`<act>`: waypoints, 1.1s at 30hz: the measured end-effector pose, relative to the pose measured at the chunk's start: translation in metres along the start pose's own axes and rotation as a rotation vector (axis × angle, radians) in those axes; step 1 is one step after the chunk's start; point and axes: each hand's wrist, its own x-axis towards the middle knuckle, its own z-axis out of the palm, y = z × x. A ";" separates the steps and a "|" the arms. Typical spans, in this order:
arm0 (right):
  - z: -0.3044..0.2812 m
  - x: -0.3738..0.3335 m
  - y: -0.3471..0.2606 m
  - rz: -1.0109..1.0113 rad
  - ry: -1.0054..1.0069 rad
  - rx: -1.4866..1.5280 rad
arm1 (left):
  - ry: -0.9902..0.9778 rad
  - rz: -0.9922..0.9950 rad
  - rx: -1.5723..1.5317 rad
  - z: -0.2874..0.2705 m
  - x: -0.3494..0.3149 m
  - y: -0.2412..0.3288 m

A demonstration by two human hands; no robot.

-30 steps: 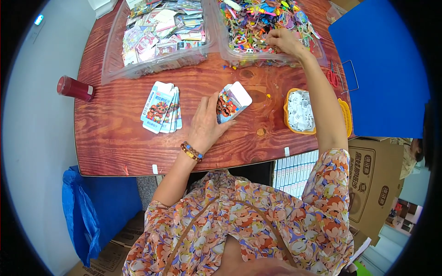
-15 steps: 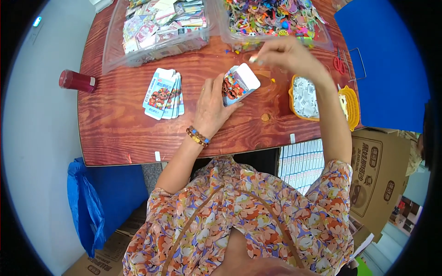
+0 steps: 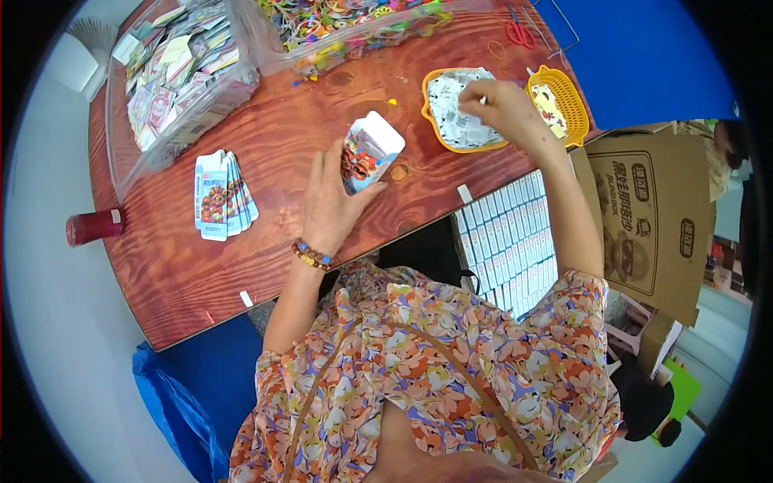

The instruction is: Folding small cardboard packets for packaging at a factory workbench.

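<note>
My left hand (image 3: 332, 205) grips a small printed carton (image 3: 361, 167), its white flap up and its top end open. Over a yellow basket (image 3: 428, 109) of small white packets (image 3: 452, 117) is my right hand (image 3: 511, 115), palm down. Its fingers are bent together at the packets; whatever they pinch is too small to make out. To the left of the carton lies a fanned pile of flat cartons (image 3: 216, 197) with the same colourful print.
Clear plastic bins hold paper cards (image 3: 185, 68) and small colourful trinkets (image 3: 354, 28) at the back. A second yellow basket (image 3: 570, 92) stands at the right, near red scissors (image 3: 519, 34). A dark red cylinder (image 3: 95, 227) is at the left edge. Packed boxes (image 3: 511, 241) sit below the table.
My right hand has moved from above the carton, where it held something small, to the basket of packets. My left hand still holds the carton. The whole view has turned and shifted.
</note>
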 end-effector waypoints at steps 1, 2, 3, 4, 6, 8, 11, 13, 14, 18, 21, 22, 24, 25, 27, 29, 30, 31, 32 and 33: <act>0.005 -0.004 0.005 0.003 0.003 0.003 | -0.003 0.004 0.002 0.004 0.000 0.003; 0.012 -0.009 0.010 -0.018 0.065 -0.081 | -0.032 0.008 -0.009 0.008 0.000 0.008; 0.018 -0.012 0.014 -0.040 0.125 -0.164 | -0.060 0.011 -0.018 0.010 0.000 0.013; 0.022 -0.012 0.016 -0.003 0.106 -0.214 | -0.075 0.004 -0.027 0.012 0.000 0.016; 0.031 -0.010 0.026 -0.044 0.130 -0.202 | -0.081 0.015 -0.021 0.013 0.000 0.017; 0.035 -0.008 0.032 -0.088 0.154 -0.190 | -0.084 0.022 -0.012 0.013 -0.001 0.016; 0.038 -0.005 0.039 -0.082 0.178 -0.195 | -0.076 0.028 0.005 0.013 -0.001 0.016; 0.042 -0.008 0.052 -0.245 0.333 -0.078 | -0.096 0.022 0.007 0.013 0.000 0.018; 0.039 -0.009 0.049 -0.246 0.331 -0.074 | -0.097 0.019 0.010 0.013 0.000 0.018; 0.026 -0.018 0.049 0.124 0.162 0.631 | -0.112 0.037 0.008 0.015 0.004 0.018; 0.022 -0.021 0.051 0.095 0.241 0.474 | -0.107 0.062 0.007 0.015 0.006 0.021; 0.022 -0.022 0.050 0.061 0.310 0.252 | -0.106 0.066 0.006 0.015 0.006 0.021; 0.027 -0.019 0.048 -0.013 0.352 0.100 | -0.111 0.073 0.007 0.017 0.005 0.022; 0.031 -0.015 0.047 -0.091 0.391 -0.053 | -0.113 0.078 0.010 0.018 0.005 0.022; 0.038 -0.009 0.045 -0.086 0.394 -0.125 | -0.121 0.084 0.003 0.019 0.005 0.022; 0.042 -0.004 0.040 -0.087 0.394 -0.193 | -0.123 0.083 0.003 0.019 0.005 0.022; 0.043 -0.002 0.037 -0.046 0.338 -0.240 | -0.130 0.066 0.017 0.018 0.005 0.022; 0.044 -0.001 0.036 -0.005 0.281 -0.287 | -0.137 0.048 0.031 0.017 0.005 0.022; 0.045 0.000 0.038 -0.008 0.279 -0.287 | -0.135 0.045 0.031 0.016 0.005 0.021; 0.046 0.002 0.043 -0.020 0.283 -0.287 | -0.133 0.039 0.026 0.015 0.005 0.020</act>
